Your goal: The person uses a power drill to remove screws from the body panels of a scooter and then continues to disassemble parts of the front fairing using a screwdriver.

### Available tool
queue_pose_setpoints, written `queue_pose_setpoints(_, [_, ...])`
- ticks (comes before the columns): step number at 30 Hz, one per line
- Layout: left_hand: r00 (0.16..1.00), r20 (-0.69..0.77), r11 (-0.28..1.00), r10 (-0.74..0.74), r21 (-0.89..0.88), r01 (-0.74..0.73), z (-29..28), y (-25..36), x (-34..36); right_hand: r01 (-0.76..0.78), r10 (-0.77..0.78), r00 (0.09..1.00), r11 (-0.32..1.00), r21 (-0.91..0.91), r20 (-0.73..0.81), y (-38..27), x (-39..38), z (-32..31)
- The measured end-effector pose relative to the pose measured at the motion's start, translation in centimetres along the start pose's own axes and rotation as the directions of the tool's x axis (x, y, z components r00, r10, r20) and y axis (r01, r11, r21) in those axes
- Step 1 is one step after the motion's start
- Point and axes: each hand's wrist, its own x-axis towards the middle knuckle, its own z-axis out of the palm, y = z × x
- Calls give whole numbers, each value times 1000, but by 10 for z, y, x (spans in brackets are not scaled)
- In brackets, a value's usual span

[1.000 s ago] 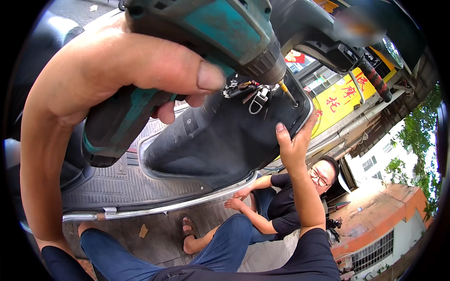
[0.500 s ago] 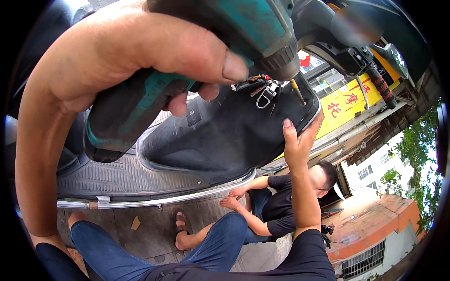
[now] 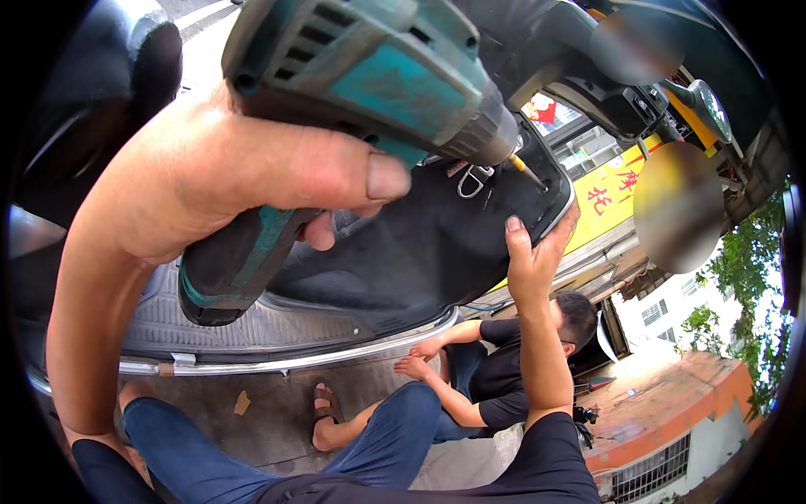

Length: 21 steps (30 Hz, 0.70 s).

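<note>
Teal plastic, scuffed and dusty, makes up the body of the cordless drill (image 3: 369, 76), which fills the view from 11 to 1 o'clock. The left hand (image 3: 227, 176) is wrapped shut around its pistol grip, thumb laid flat along the side and a fingertip curled under near the trigger. I judge the tool to be stiff and fairly weighty, heaviest at the base of the handle at 8 o'clock; the grip looks the only sound place to hold it, since the chuck turns and the casing is smooth. Its yellowish bit (image 3: 527, 170) points toward 3 o'clock, tip touching or just short of the black scooter panel (image 3: 420, 252); I cannot tell which.

The right hand (image 3: 533, 256) presses against the rim of that panel at 3 o'clock, fingers up over the edge, thumb spread, bracing rather than clasping. The panel looks like hard moulded plastic, light but liable to flex or crack under a hard push, so support close beside the bit seems wise. A metal key ring (image 3: 473, 179) hangs just beside the bit. At 5 o'clock another person (image 3: 495, 370) in a black shirt crouches low beside the ribbed footboard (image 3: 252, 328).
</note>
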Motion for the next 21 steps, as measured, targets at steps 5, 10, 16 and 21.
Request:
queue_pose_setpoints(5, [1000,5,999,-12,-38,12,-2,1,1,14,-13,999,998,64,-30,8,-2,0])
queue_pose_setpoints(10, [996,-60,995,-63,-81,58,4,4,-4,56,-54,998,996,68,-30,-2,1,0])
queue_pose_setpoints(16, [996,33,984,-88,-150,92,-48,-13,-25,150,-148,985,989,12,-86,21,-7,6])
queue_pose_setpoints(21, [961,-250,983,-114,-169,72,-112,-46,-109,231,-239,931,971,-61,-277,2,7,23])
